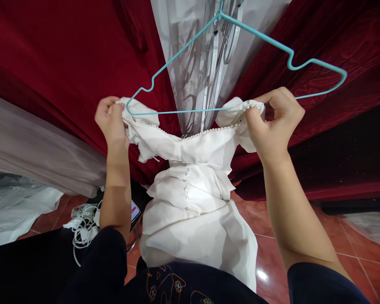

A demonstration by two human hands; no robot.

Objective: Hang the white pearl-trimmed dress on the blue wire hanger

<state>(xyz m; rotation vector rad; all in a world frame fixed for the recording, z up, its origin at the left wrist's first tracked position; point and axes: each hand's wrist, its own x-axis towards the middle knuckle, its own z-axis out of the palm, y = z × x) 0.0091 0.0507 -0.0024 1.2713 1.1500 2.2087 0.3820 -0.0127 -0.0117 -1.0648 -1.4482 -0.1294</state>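
A white dress (193, 185) with a pearl-trimmed neckline and a row of small buttons hangs down in front of me. My left hand (110, 116) pinches its left shoulder strap at the pearl edge. On the other side, my right hand (277, 120) grips the right strap between thumb and fingers. A light blue hanger (253, 31) is behind and above the neckline; its bottom bar runs across between the straps, its left end at the left strap. Part of that bar is hidden by my right hand and the right strap.
Dark red curtains (82, 50) hang on both sides, with sheer white fabric (190, 50) and metallic strips between them. White cables (82, 234) lie on a black surface at lower left, near a lit phone screen (134, 211). The floor (269, 240) is red tile.
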